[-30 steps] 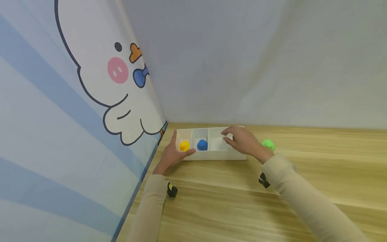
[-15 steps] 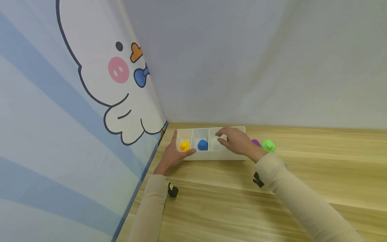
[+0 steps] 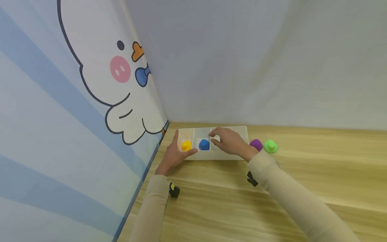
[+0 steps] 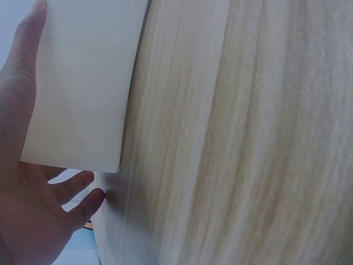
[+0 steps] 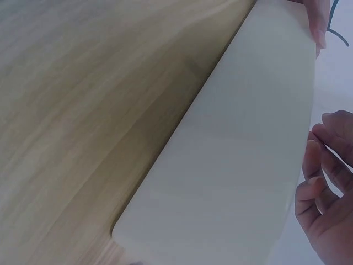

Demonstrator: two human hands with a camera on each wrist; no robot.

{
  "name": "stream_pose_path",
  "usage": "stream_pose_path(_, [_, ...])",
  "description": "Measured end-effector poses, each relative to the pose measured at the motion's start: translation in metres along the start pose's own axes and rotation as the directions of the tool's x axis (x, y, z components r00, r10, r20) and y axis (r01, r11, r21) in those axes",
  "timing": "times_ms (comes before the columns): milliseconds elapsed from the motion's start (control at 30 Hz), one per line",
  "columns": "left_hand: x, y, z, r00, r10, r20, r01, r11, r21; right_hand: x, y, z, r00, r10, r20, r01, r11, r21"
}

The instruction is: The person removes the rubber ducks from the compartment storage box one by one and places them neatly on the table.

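Observation:
A long white divided box (image 3: 217,155) lies along the back of the wooden table. A yellow rubber duck (image 3: 186,145) sits in its left compartment, and a blue duck (image 3: 204,145) in the one beside it. My left hand (image 3: 173,155) holds the box's left end, thumb along the front wall and fingers round the end. Over the compartment right of the blue duck hovers my right hand (image 3: 228,140), fingers bent and apart from the thumb. Nothing shows between them. In the right wrist view, the right hand (image 5: 331,182) is behind the box wall.
To the right of the box, a purple toy (image 3: 256,144) and a green duck (image 3: 270,146) stand on the table (image 3: 211,201). A grey wall (image 3: 257,67) rises behind, and a cartoon-printed wall (image 3: 90,134) on the left.
My right hand has moved left over the box, from its right part towards the blue duck's compartment. The purple toy has come out from behind that arm. The left hand stays on the box.

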State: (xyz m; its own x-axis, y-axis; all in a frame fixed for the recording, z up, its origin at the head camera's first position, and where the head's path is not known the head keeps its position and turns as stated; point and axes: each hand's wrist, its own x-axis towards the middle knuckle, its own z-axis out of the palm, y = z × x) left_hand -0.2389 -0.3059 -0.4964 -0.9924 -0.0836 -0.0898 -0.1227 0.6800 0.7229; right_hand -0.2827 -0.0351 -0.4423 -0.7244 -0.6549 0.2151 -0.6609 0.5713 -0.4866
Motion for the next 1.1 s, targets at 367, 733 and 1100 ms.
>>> stream_pose_path(367, [-0.002,0.006,-0.002,1.000,0.016,-0.003,-0.016,1.000,-0.004,0.007,-0.006,0.000,0.999,0.020,0.026,-0.020,1.000,-0.020])
stream_pose_path(733, [-0.001,0.001,-0.005,1.000,0.019,-0.001,-0.019,1.000,-0.001,0.014,-0.010,0.006,0.998,0.033,0.044,-0.031,0.999,-0.034])
stream_pose_path(1100, [-0.002,0.003,-0.003,1.000,0.029,-0.011,-0.029,1.000,0.008,0.016,-0.011,0.015,0.996,0.046,0.074,-0.044,0.999,-0.026])
